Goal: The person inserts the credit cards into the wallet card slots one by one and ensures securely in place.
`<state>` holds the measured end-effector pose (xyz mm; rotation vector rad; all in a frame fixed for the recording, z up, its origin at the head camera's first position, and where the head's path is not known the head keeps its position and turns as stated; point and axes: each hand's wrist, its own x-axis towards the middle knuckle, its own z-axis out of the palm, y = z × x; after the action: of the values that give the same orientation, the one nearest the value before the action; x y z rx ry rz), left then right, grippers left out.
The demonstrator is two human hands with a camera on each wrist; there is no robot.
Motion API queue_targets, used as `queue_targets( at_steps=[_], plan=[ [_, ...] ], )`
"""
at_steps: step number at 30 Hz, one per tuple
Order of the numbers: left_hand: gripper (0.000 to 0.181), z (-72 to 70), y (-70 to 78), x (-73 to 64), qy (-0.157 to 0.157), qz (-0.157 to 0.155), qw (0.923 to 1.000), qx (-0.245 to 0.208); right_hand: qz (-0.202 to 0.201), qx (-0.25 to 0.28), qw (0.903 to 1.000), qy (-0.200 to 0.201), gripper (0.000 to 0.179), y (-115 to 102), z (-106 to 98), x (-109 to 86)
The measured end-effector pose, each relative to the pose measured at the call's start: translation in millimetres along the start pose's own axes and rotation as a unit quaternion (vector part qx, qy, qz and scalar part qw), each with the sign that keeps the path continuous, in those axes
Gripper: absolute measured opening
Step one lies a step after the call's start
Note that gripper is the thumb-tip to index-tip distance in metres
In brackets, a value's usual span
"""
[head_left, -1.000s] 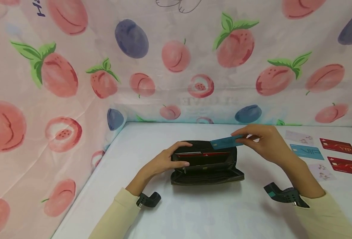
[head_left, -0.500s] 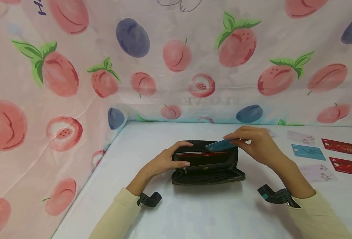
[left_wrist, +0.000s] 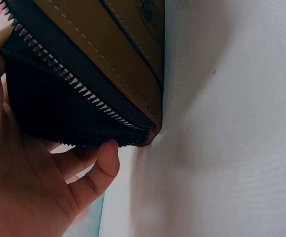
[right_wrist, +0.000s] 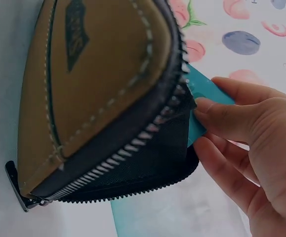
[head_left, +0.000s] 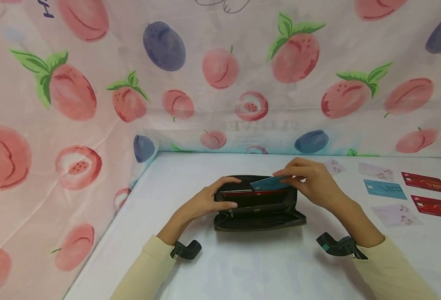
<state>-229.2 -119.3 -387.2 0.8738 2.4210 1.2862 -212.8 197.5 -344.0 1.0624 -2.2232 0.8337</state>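
A dark zip wallet (head_left: pixel 259 225) stands unzipped on the white table, its outside brown with pale stitching in both wrist views. My left hand (head_left: pixel 209 199) grips its left end, thumb on the inner side and fingers at the back. Between thumb and fingers my right hand (head_left: pixel 312 179) pinches a blue card (head_left: pixel 267 183), tilted over the wallet's back section. The card's lower edge lies close to a red card (head_left: pixel 239 193) showing in a slot; whether it has entered a slot I cannot tell. In the right wrist view the blue card (right_wrist: pixel 207 94) shows behind the zip edge.
On the right of the table lie two red VIP cards (head_left: pixel 424 182), a blue VIP card (head_left: pixel 385 189) and pale flowered cards (head_left: pixel 396 216). A fruit-patterned cloth (head_left: pixel 220 83) hangs at the back and left. Each wrist wears a black strap device (head_left: pixel 186 250).
My right hand has moved left and slightly down with the blue card, bringing it further over the wallet. The left hand and the wallet have stayed in place.
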Motion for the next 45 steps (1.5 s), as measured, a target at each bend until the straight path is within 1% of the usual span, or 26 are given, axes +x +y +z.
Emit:
queue_targets(
  at_steps=[3, 8, 12, 17, 24, 27, 29, 34, 38, 41, 45],
  plan=[
    [0.058, -0.1, 0.1, 0.2, 0.001, 0.001, 1.0, 0.001, 0.0, -0.006, 1.0, 0.007, 0.042, 1, 2, -0.2],
    [0.058, -0.1, -0.5, 0.5, -0.002, 0.008, 0.9999, -0.011, 0.003, -0.013, 0.9996, 0.024, 0.04, 2, 5, -0.7],
    [0.059, 0.1, -1.0, 0.4, -0.005, 0.011, 0.9999, -0.013, -0.007, -0.011, 0.9991, 0.039, 0.036, 3, 6, -0.3],
    [0.06, 0.3, -1.1, 0.2, -0.005, 0.01, 0.9998, -0.014, -0.013, -0.017, 0.9988, 0.044, 0.035, 4, 6, -0.4],
    [0.06, 0.5, -0.8, -0.1, -0.009, 0.007, 0.9998, -0.018, 0.008, -0.052, 0.9982, 0.028, 0.033, 7, 6, -4.1],
    [0.06, 0.3, -0.7, 0.0, -0.011, 0.007, 0.9997, -0.02, 0.013, -0.06, 0.9979, 0.019, 0.032, 8, 5, -4.6],
    [0.059, 0.1, -0.7, -0.2, -0.01, 0.007, 0.9998, -0.014, 0.015, -0.061, 0.9979, 0.011, 0.032, 7, 3, -4.9],
    [0.059, 0.3, 0.1, -0.9, -0.008, 0.004, 0.9999, -0.006, 0.007, -0.054, 0.9985, -0.002, 0.034, 7, -2, -5.1],
    [0.059, 0.5, 0.3, -0.3, -0.008, 0.005, 0.9999, -0.011, -0.017, -0.038, 0.9991, -0.012, 0.035, 9, -3, -5.1],
    [0.059, 0.3, -0.1, -0.5, -0.008, 0.008, 0.9999, -0.002, -0.02, -0.051, 0.998, -0.031, 0.032, 11, -5, -6.8],
    [0.059, -0.1, -0.4, -1.0, -0.011, 0.011, 0.9999, 0.005, -0.009, -0.07, 0.9962, -0.05, 0.027, 13, -5, -9.3]
  ],
)
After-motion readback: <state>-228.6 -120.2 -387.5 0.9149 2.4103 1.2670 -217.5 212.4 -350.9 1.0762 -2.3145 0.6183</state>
